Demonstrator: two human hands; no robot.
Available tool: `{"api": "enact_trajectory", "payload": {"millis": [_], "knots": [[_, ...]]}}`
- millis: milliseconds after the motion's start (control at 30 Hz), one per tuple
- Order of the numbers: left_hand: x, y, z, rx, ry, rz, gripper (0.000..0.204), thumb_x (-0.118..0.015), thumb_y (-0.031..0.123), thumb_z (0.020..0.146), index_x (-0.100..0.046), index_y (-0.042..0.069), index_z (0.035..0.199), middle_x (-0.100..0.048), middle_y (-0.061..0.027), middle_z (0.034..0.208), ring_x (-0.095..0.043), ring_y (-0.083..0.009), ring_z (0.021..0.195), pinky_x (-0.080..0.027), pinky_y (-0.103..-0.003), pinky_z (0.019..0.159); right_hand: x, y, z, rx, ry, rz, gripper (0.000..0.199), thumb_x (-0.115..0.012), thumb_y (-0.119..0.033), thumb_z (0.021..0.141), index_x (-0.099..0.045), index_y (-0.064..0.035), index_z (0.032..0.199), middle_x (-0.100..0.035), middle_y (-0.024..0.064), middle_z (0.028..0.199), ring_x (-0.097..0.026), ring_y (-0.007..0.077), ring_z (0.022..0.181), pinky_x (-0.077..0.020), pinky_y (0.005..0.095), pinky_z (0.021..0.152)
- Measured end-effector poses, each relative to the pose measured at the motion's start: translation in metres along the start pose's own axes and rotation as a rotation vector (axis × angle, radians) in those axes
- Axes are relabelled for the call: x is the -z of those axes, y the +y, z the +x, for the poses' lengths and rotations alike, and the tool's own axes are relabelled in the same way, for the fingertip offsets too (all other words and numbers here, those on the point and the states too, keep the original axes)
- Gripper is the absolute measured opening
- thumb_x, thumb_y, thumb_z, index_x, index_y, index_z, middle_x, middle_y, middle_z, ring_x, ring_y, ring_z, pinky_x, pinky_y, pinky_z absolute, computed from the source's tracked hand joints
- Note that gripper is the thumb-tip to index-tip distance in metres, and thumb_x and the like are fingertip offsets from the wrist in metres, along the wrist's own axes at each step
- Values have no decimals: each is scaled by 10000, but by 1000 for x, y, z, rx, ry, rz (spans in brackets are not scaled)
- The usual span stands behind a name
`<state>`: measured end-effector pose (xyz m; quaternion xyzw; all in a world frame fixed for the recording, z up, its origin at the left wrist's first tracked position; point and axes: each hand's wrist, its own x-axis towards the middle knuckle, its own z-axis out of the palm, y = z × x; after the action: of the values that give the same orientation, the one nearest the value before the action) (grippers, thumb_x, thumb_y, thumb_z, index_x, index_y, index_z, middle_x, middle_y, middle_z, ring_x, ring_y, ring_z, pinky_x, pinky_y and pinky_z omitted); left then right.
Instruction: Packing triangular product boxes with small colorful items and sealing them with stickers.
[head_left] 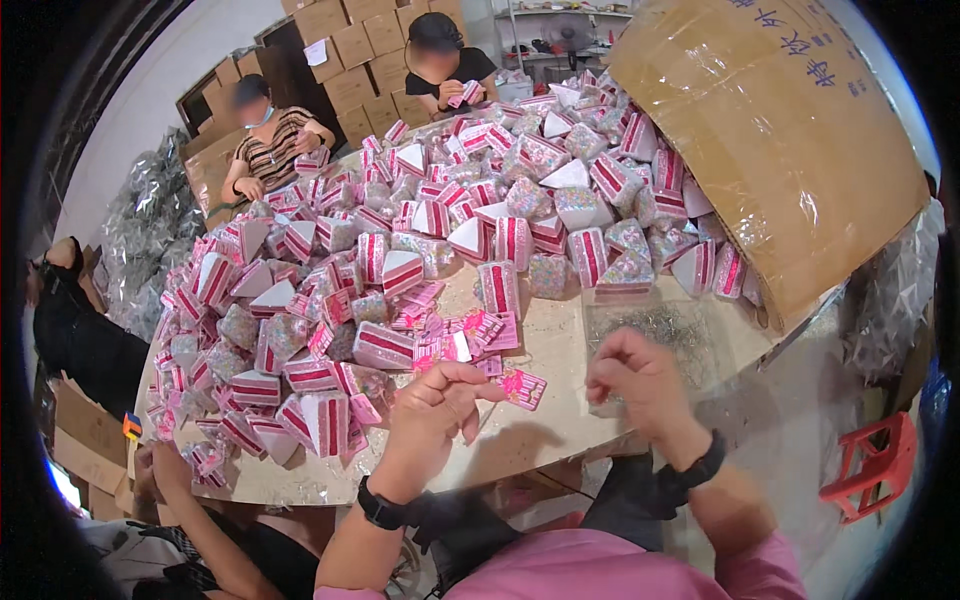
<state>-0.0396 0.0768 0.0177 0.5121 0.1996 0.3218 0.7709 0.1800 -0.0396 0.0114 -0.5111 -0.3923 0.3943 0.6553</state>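
Observation:
My left hand (432, 420) is closed above the near part of the table, with a small pink printed tag (522, 389) at its fingertips. To its right, my right hand (643, 384) is curled, thumb and fingers drawn together, over the near left part of a clear shallow tray (728, 372). Thin metal pieces (675, 335) lie tangled in that tray; their exact kind is too small to tell. Whatever the right fingers may pinch is hidden. Just beyond my left hand are more pink tags (480, 328) in a loose pile, beside a cake-slice-shaped plush piece (383, 346).
Pink-and-white cake-slice pieces (430, 215) heap across the table (550, 345). A large cardboard box (770, 150) leans over the right side. Two people (275, 150) sit across; another person's hands (163, 472) are at the near left. A red stool (872, 467) stands right.

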Motion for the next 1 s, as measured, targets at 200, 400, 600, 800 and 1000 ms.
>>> {"api": "enact_trajectory", "payload": {"millis": [200, 400, 600, 800, 1000], "knots": [[-12, -3, -3, 96, -160, -219, 259, -601, 76, 866, -515, -5, 1097, -637, -162, 960, -487, -115, 491, -388, -197, 442, -39, 25, 2, 64, -95, 108, 55, -579, -54, 867, -555, -6, 876, -588, 27, 776, -592, 90, 672, -499, 228, 610], [-15, -6, -3, 155, -179, -245, 244, -594, 95, 873, -506, 18, 1087, -629, -133, 873, -499, -126, 487, -386, -197, 430, -48, 30, 4, -68, -295, 249, 84, -600, -80, 872, -564, -10, 900, -578, 39, 781, -564, 114, 720, -463, 248, 691], [-13, -19, -5, 196, -73, -217, 213, -610, 129, 870, -500, 44, 1032, -597, -86, 761, -523, -132, 505, -395, -214, 429, -50, 38, -5, -136, -287, 540, 173, -672, -164, 839, -572, -33, 892, -579, 26, 867, -539, 113, 835, -437, 245, 734], [-21, -24, -7, 130, 39, 63, 186, -622, 71, 839, -515, 41, 987, -574, -51, 779, -576, -143, 649, -447, -228, 563, -55, 39, -10, -64, -210, 569, 176, -678, -174, 831, -568, -48, 886, -577, 33, 962, -527, 121, 894, -418, 264, 818], [-35, -20, -22, -470, 111, 797, 141, -595, -23, 787, -556, 9, 919, -577, -73, 880, -563, -147, 831, -449, -252, 741, -58, 31, -15, -105, -129, 511, 118, -635, -116, 858, -553, -37, 887, -584, 50, 962, -530, 123, 901, -430, 279, 827]]}}
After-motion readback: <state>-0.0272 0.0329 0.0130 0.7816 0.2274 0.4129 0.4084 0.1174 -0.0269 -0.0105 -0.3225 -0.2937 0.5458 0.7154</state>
